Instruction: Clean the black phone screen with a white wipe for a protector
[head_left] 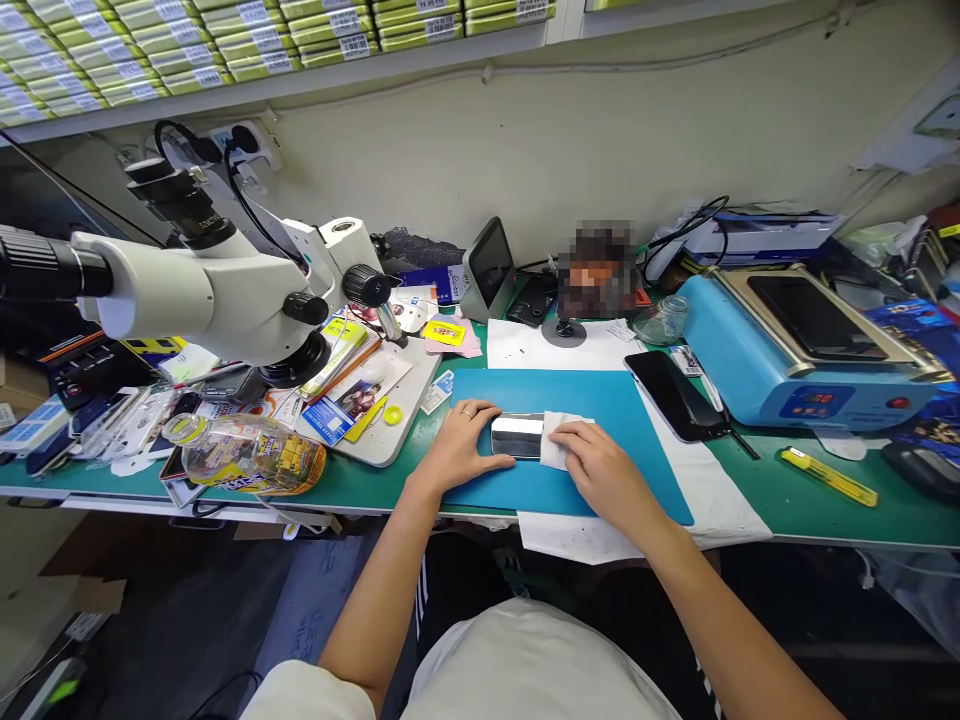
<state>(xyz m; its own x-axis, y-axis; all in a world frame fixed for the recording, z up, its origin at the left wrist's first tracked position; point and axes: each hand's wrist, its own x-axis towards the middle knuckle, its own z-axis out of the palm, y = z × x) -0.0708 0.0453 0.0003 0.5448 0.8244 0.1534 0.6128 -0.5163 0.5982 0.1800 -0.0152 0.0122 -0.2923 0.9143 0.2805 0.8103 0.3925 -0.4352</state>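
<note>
A phone (pixel 517 436) with a shiny, reflective face lies sideways on the blue mat (pixel 480 490). My left hand (pixel 466 445) grips its left end, with the thumb along the near edge and the fingers at the far edge. Pressed on the phone's right end is a white wipe (pixel 553 440), pinched under the fingers of my right hand (pixel 600 465). The wipe hides that end of the phone.
A microscope (pixel 180 290) overhangs the left side, near a plastic bottle (pixel 251 455). To the right are a black phone (pixel 675 395), a blue heating plate machine (pixel 795 370) and a yellow utility knife (pixel 829 475). A small screen (pixel 491 268) stands behind.
</note>
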